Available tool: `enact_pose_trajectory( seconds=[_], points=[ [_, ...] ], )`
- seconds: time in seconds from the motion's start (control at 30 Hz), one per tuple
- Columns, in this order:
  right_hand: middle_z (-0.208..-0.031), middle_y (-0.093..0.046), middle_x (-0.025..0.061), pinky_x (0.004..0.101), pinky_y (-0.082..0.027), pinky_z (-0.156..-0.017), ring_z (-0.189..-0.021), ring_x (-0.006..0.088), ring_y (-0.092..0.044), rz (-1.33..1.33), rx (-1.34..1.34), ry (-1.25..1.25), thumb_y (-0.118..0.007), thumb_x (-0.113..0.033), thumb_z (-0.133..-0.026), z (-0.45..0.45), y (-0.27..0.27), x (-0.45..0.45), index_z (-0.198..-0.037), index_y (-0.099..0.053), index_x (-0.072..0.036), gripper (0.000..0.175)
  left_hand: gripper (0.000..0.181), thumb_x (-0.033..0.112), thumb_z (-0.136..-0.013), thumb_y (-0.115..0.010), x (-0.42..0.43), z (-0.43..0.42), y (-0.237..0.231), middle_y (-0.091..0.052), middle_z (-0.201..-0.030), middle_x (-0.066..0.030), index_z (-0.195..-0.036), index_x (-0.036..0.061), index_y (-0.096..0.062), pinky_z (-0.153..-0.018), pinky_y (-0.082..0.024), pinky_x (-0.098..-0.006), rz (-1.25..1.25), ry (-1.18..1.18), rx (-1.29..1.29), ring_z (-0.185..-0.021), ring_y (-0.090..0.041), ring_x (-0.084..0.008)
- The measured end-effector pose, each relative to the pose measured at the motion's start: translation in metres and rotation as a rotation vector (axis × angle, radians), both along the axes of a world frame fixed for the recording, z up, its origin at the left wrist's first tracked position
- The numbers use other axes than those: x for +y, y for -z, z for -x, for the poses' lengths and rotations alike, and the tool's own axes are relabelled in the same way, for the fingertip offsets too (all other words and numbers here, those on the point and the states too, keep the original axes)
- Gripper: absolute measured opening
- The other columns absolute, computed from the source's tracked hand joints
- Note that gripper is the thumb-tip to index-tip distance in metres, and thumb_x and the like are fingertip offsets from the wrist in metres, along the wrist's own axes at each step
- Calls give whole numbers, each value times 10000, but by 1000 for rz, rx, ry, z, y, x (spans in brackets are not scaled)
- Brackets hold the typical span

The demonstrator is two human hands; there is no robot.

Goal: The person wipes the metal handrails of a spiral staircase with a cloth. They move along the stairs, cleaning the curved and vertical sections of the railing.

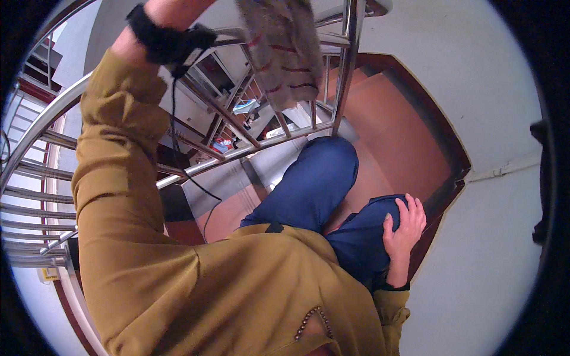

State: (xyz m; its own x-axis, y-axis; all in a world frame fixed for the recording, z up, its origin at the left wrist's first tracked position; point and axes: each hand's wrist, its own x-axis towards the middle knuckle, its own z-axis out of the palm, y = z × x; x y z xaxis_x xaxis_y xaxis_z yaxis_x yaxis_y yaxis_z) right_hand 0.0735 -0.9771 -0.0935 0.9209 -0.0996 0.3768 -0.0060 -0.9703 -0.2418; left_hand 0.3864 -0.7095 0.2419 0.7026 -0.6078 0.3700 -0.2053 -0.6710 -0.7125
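A wet-looking grey-brown cloth [287, 53] with dark red stripes hangs across the metal stair railing [349, 58] at the top of the picture. My left arm reaches up towards it, but the hand lies beyond the upper edge, so its hold on the cloth cannot be seen. A black strap [167, 42] circles the left wrist, with a black cable [196, 180] running down from it. On the knee of my dark blue trousers [369, 231] rests my right hand [406, 227], its fingers spread and nothing in them.
Reddish-brown stair steps [392, 133] go down ahead and to the right, beside a white wall [494, 240] with a dark skirting. Through the railing bars a lower floor shows, with a red and blue item [221, 145]. A curved metal banister [40, 115] runs along the left.
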Motion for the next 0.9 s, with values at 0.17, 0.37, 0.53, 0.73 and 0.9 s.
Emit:
enact_pose_trajectory(
  seconds=[0.17, 0.37, 0.53, 0.73, 0.9],
  points=[
    [-1332, -518, 110, 531, -290, -1054, -1263, 369, -425, -7, -8, -1, -639, -223, -778, 1, 1, 1, -1174, -590, -97, 418, 776, 175, -749, -734, 56, 30, -3, -559, -1183, -207, -1425, 174, -354, -923, -450, -507, -7, 74, -239, -1086, -571, -336],
    [-1334, -516, 116, 530, -289, -1055, -1262, 372, -427, -36, -7, -7, -640, -224, -776, -1, -1, 2, -1164, -595, -94, 412, 728, 121, -746, -710, 128, 65, 19, -573, -1178, -194, -1402, 133, -392, -939, -446, -503, 94, 399, -301, -1089, -574, -349],
    [-1332, -515, 123, 533, -288, -1054, -1259, 375, -428, -23, -2, -22, -643, -236, -771, -6, -3, 2, -1155, -601, -92, 413, 657, -77, -725, -597, 178, 104, 100, -526, -1319, -201, -1360, 31, -465, -1059, -368, -444, 501, 487, -71, -1242, -486, -371],
    [-1323, -519, 128, 537, -287, -1051, -1256, 380, -427, -21, 12, -31, -637, -240, -773, -11, -3, 4, -1152, -600, -86, 411, 524, 56, -896, -608, 174, 148, 200, -464, -1376, -96, -1378, 3, -411, -1052, -375, -338, 1466, 495, 242, -1240, -474, -216],
    [-1322, -520, 128, 533, -287, -1051, -1259, 384, -423, -24, 25, -26, -632, -231, -770, -13, -5, 5, -1153, -596, -82, 413, 463, 240, -1014, -465, 191, 163, 231, -509, -1334, -113, -1429, 73, -349, -950, -487, -364, 2198, 227, 395, -1164, -551, -214]
  ],
)
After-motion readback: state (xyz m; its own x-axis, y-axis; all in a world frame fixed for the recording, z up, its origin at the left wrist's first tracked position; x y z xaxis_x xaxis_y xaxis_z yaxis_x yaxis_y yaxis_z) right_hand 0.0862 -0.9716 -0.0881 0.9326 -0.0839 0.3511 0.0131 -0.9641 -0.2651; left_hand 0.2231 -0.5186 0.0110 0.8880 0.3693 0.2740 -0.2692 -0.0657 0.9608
